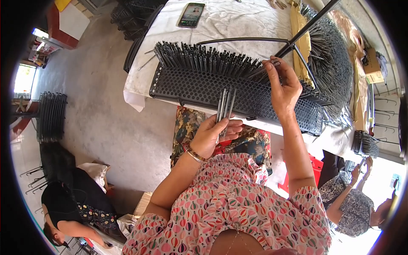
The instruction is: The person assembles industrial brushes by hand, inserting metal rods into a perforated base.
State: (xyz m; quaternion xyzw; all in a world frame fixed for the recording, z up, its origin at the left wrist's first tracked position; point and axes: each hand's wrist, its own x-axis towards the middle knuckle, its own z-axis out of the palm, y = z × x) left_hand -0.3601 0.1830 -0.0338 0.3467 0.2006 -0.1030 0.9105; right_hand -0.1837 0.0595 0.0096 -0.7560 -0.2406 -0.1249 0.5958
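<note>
In front of me a long black rack (204, 87), its top full of round holes, stands at the table's near edge. Thin dark metal rods (208, 59) fill its far rows, most upright and some leaning. My left hand (212, 134) is closed round a small bunch of slim metal pieces (225, 104) that point up over the near holes. My right hand (284, 83) is raised over the rack's right half, thumb and fingers pinched on a thin metal rod (258, 73) slanting down toward the rows. The tip of that rod is hard to make out among the others.
A phone (191, 15) lies on the white table cover (250, 21). Black bars (312, 27) rise beyond the rack. At right is a large heap of dark rods (333, 63). Two other people work nearby, one lower left (80, 208), one lower right (350, 204).
</note>
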